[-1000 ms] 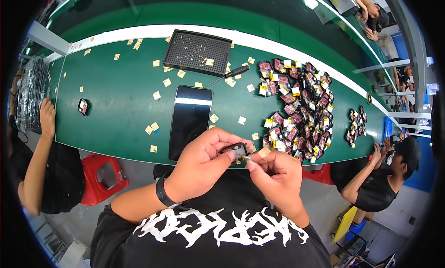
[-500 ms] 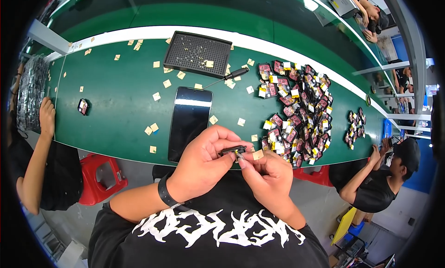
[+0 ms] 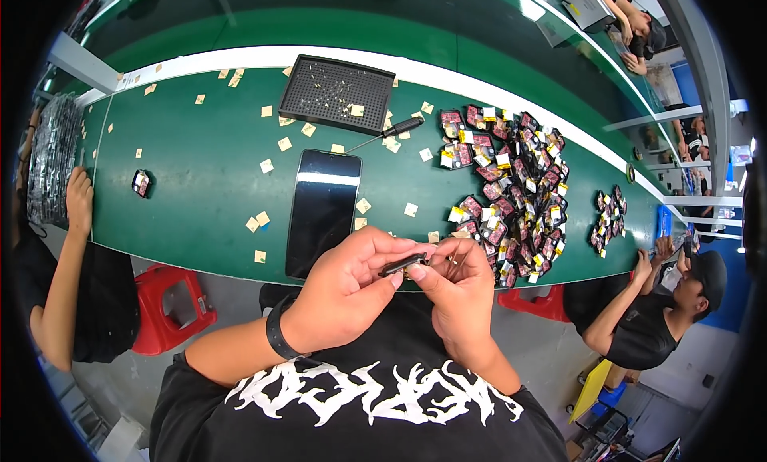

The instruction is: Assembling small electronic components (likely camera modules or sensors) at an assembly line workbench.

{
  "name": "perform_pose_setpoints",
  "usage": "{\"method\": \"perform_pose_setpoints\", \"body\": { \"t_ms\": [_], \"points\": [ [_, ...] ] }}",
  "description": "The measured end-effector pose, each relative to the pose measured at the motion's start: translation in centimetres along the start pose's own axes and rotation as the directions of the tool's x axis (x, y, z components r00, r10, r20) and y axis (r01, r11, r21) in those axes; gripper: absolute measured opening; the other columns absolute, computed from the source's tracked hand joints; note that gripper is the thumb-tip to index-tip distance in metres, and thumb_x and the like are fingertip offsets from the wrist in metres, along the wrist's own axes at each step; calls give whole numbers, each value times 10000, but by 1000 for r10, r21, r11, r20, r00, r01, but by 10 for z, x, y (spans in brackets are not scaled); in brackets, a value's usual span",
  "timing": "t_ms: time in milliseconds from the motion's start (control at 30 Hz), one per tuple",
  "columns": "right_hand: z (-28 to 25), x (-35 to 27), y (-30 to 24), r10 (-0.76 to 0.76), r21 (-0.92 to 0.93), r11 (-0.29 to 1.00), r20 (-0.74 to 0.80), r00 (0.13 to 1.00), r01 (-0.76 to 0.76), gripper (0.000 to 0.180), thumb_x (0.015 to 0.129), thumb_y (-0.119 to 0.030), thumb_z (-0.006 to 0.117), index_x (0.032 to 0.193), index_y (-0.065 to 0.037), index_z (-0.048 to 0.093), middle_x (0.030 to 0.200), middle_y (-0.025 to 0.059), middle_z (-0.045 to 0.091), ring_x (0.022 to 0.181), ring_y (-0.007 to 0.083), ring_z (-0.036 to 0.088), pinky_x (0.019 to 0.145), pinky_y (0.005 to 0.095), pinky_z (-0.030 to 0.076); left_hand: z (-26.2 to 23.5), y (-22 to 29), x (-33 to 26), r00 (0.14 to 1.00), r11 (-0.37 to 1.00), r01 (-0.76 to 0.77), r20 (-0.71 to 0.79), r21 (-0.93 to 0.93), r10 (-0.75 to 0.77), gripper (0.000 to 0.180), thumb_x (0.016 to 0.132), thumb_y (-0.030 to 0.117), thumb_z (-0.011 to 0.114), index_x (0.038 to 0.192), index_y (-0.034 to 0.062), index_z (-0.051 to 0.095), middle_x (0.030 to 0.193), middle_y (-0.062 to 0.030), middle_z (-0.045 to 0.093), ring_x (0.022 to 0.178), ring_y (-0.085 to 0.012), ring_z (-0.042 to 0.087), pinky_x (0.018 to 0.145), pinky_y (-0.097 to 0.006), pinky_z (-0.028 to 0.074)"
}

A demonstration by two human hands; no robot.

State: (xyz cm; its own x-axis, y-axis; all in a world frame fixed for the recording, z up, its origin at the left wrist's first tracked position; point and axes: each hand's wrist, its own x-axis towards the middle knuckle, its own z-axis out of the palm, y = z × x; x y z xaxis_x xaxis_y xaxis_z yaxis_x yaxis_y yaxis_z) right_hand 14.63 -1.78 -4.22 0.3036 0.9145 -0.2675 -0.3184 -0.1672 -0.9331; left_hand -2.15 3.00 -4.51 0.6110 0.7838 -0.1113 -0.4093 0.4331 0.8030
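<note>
A: What's around, left to right?

B: Far left a co-worker's arm (image 3: 65,246) rests at the edge of the green table (image 3: 200,182), next to a stack of dark trays (image 3: 49,154). A red stool (image 3: 172,306) sits below the table edge. One small dark module (image 3: 141,182) lies alone on the green. Tan paper squares (image 3: 257,220) are scattered all over

A: Middle?

B: A black phone (image 3: 322,209) lies flat, screen up, just beyond the hands. Behind it a black perforated tray (image 3: 339,93), w/ a screwdriver (image 3: 383,133) beside its right corner. Right of that a big heap of small dark and red parts (image 3: 511,190), then a smaller pile (image 3: 607,221). Another person (image 3: 655,310) sits at far right

A: Anything blocking the view?

B: The fingers cover most of the held piece; can't tell what it is exactly

A: Hands?

B: Left hand (image 3: 347,290) curled, thumb and fingers pinched on a small dark part (image 3: 403,263), held above the lap at the table's near edge. Right hand (image 3: 459,290) closed in too, thumb and fingertips touching the same part from the right. Both hands pressed together around it, black wristband (image 3: 276,338) on the left wrist
</note>
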Motion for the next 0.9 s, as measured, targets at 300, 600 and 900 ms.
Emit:
{"method": "perform_pose_setpoints", "body": {
  "t_ms": [300, 600, 900],
  "points": [
    [-10, 0, 6, -45, -125, 990, 127, 991, 62, 207, 900, 3, 772, 1025, -8, 607, 952, 12, 608, 638, 19, 499, 579, 174, 426, -11, 1, 3, 997, 999, -23, 74, 31, 21, 319, 981, -109, 514, 1270, 4, 588, 1368, -178, 593, 1319, -240, 557, 1108, -382, 447],
    [-2, -8, -26, 247, -117, 966, 174, 953, -229, 97, 976, -75, 714, 990, -3, 651, 946, 2, 671, 833, 22, 597, 697, 187, 475, -7, 24, -2, 994, 813, 17, 78, 583, -76, 305, 993, -2, 574, 1297, -24, 598, 1049, -98, 695, 899, -151, 685, 752, -270, 555],
    [-4, -8, -19, 253, 32, 960, 320, 913, -277, 136, 992, -87, 689, 1068, -17, 600, 1004, 4, 653, 859, 34, 584, 759, 196, 472, -9, 34, -6, 980, 884, 151, 48, 442, -191, 339, 1023, 54, 533, 1348, -38, 562, 973, -77, 702, 793, -107, 652, 677, -252, 535]
  ]
}}
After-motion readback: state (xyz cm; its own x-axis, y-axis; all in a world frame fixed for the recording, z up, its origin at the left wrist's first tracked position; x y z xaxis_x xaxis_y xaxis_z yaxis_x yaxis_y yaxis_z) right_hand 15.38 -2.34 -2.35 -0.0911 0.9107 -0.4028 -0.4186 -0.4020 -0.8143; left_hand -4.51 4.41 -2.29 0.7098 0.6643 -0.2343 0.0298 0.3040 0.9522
